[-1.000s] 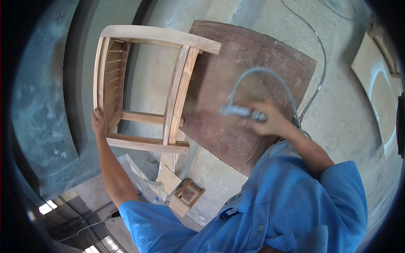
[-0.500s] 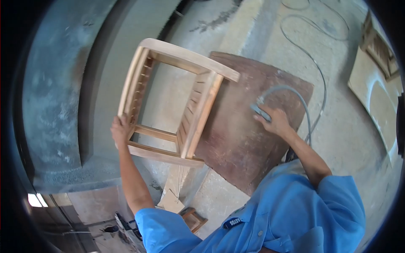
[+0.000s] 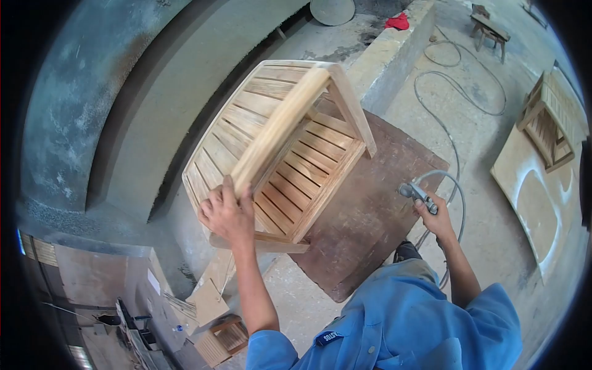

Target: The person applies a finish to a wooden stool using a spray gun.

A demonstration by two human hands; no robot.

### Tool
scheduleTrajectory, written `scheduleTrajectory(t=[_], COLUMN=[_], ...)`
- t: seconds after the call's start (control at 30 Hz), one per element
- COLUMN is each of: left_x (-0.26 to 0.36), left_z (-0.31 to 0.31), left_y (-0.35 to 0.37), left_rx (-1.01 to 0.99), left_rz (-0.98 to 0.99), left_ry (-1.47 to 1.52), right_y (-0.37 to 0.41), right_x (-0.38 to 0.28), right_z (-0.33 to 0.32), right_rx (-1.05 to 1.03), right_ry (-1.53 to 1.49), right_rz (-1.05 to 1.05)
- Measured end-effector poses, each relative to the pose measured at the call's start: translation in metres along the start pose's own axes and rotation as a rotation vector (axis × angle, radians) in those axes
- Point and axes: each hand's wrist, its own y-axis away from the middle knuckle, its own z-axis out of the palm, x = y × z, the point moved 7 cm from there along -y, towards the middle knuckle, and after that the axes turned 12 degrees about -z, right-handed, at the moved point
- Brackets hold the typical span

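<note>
A slatted wooden chair (image 3: 280,139) is tilted over the left part of a brown board (image 3: 376,209). My left hand (image 3: 229,211) has its fingers wrapped over the chair's thick front rail at the lower left. To the right, above the board's right edge, my right hand (image 3: 435,216) grips a grey air spray gun (image 3: 418,196), its nozzle end pointing left toward the chair. A grey hose (image 3: 457,179) curves up from the gun and down past my right forearm.
A smaller wooden chair (image 3: 547,123) stands on a pale panel (image 3: 524,197) at the right. Another small wooden piece (image 3: 223,340) lies at the lower left. A red cloth (image 3: 398,22) rests on a concrete ledge (image 3: 394,55). A small bench (image 3: 490,31) is at the top right.
The chair has turned, so its slatted seat and back now show. My left hand has moved right with it. My right hand and the gun have shifted right and down.
</note>
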Motion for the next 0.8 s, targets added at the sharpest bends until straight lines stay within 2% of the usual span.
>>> scheduleTrajectory(t=[0.07,0.13,0.23,0.3,0.37,0.53,0.63,0.73,0.8], left_x=[0.010,0.017,0.012,0.007,-0.002,-0.022,-0.029,-0.028,-0.022], left_z=[-0.009,-0.017,-0.014,-0.008,0.003,0.023,0.030,0.031,0.019], left_y=[0.022,0.045,0.061,0.056,0.051,0.042,0.039,0.049,0.079], left_rx=[0.007,0.007,0.022,-0.017,-0.041,0.012,-0.054,-0.077,0.017], left_rz=[-0.012,-0.023,-0.044,-0.078,-0.074,-0.032,-0.022,-0.149,-0.353], left_ry=[0.033,0.064,0.125,0.153,0.225,0.323,0.412,0.328,0.410], right_y=[0.004,0.010,0.028,0.041,0.046,0.042,0.042,0.038,0.033], right_x=[-0.007,-0.031,-0.039,-0.041,-0.067,-0.132,-0.179,-0.199,-0.212], right_z=[-0.006,-0.009,-0.015,-0.023,-0.027,-0.066,-0.088,-0.110,-0.118], right_rx=[0.015,0.049,0.005,-0.011,-0.007,-0.012,0.015,-0.016,-0.047], right_ry=[0.010,0.056,0.096,0.142,0.086,0.190,0.125,0.174,0.180], right_rz=[-0.023,-0.174,-0.105,-0.187,-0.130,-0.203,-0.188,-0.279,-0.330])
